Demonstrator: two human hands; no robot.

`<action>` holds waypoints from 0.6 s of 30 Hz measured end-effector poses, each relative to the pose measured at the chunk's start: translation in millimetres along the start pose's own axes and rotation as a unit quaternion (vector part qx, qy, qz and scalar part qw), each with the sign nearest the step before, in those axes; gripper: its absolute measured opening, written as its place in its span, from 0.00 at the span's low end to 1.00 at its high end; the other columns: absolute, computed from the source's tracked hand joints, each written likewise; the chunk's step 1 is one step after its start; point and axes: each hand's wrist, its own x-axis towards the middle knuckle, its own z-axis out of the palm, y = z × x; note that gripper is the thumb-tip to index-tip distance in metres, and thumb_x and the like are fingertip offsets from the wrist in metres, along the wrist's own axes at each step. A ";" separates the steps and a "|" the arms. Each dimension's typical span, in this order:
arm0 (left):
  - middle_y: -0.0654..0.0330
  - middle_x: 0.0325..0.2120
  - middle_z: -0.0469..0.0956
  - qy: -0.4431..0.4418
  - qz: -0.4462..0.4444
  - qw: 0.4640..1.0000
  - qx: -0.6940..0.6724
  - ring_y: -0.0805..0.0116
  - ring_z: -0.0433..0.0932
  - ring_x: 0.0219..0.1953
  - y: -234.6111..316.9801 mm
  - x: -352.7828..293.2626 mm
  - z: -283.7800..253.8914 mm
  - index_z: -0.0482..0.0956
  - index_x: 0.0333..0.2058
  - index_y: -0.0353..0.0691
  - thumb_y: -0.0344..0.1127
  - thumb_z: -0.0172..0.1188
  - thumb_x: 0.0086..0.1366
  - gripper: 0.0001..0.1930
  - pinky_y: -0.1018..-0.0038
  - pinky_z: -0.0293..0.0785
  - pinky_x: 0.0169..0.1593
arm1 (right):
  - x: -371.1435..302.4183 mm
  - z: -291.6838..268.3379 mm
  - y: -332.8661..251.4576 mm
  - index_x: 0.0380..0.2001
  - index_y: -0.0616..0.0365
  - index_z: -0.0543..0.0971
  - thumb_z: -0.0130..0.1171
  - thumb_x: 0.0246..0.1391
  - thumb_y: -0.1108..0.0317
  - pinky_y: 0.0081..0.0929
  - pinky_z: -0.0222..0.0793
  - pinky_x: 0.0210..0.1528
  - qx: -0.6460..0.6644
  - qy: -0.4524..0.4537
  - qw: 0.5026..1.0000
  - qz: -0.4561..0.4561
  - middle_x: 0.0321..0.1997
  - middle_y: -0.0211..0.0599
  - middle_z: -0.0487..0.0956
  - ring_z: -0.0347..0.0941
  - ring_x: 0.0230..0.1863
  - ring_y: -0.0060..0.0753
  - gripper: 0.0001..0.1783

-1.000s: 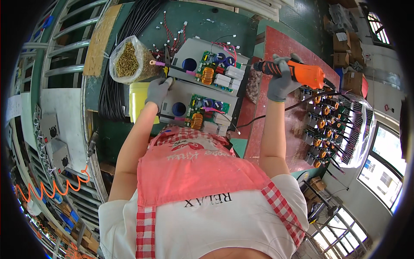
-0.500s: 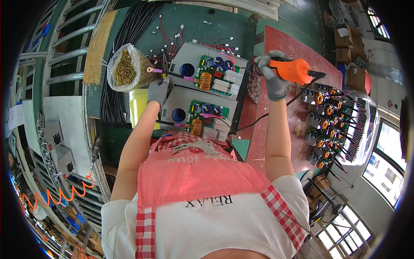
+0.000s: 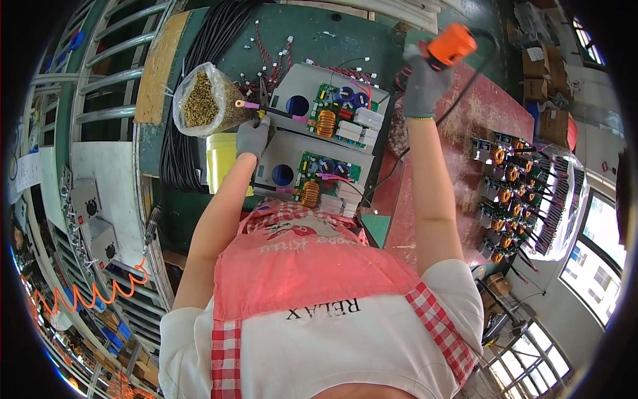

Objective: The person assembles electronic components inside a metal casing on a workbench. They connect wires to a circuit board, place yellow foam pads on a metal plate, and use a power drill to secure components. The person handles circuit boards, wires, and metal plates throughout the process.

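Observation:
My gloved right hand (image 3: pixel 424 90) is raised at the upper right, wrapped round an orange corded power tool (image 3: pixel 452 45). The tool's front end is hidden or too blurred to tell. My gloved left hand (image 3: pixel 252 137) rests at the left edge of two grey metal plates (image 3: pixel 282 146), its fingers bent in. What it grips is hidden; a bit of yellow shows at the fingertips, beside dark plier-like jaws (image 3: pixel 264 88). Just above it, a black cable with a ring lug (image 3: pixel 249 105) sticks out. Each plate carries a green circuit board (image 3: pixel 325 100) with a copper coil (image 3: pixel 326 124).
A clear bag of small brass-coloured parts (image 3: pixel 203 103) and a yellow bucket (image 3: pixel 219 163) stand at the left. Black cables (image 3: pixel 174 146) lie behind them. Red-black wires (image 3: pixel 266 60) cross the green bench. Several finished-looking boards (image 3: pixel 505 193) sit on the red table (image 3: pixel 458 139).
My right hand has lifted away and up with the orange tool, tilting it. My left hand stays by the plates; the whole view has shifted slightly.

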 end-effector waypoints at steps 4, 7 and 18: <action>0.45 0.35 0.80 -0.005 -0.007 1.000 0.001 0.48 0.79 0.41 -1.8 0.8 1.0 0.82 0.38 0.38 0.55 0.56 0.59 0.24 0.63 0.72 0.47 | -22.4 -14.0 1.8 0.36 0.62 0.70 0.59 0.41 0.81 0.19 0.66 0.18 0.125 0.022 0.992 -0.028 0.23 0.34 0.74 0.71 0.18 0.22 0.16; 0.45 0.34 0.80 -0.015 -0.012 1.000 -0.006 0.48 0.79 0.41 -2.1 3.5 0.7 0.82 0.38 0.38 0.55 0.56 0.58 0.24 0.63 0.72 0.47 | -36.1 -19.6 -2.2 0.36 0.62 0.70 0.57 0.41 0.84 0.20 0.67 0.18 0.131 -0.075 0.987 -0.050 0.24 0.35 0.75 0.71 0.19 0.23 0.16; 0.56 0.26 0.81 0.015 0.020 1.000 0.011 0.65 0.79 0.30 0.9 0.3 1.1 0.83 0.31 0.36 0.50 0.60 0.57 0.20 0.70 0.72 0.36 | -12.5 -56.9 -2.9 0.42 0.59 0.71 0.60 0.45 0.78 0.24 0.69 0.20 0.207 0.023 0.978 0.035 0.26 0.36 0.76 0.72 0.21 0.28 0.18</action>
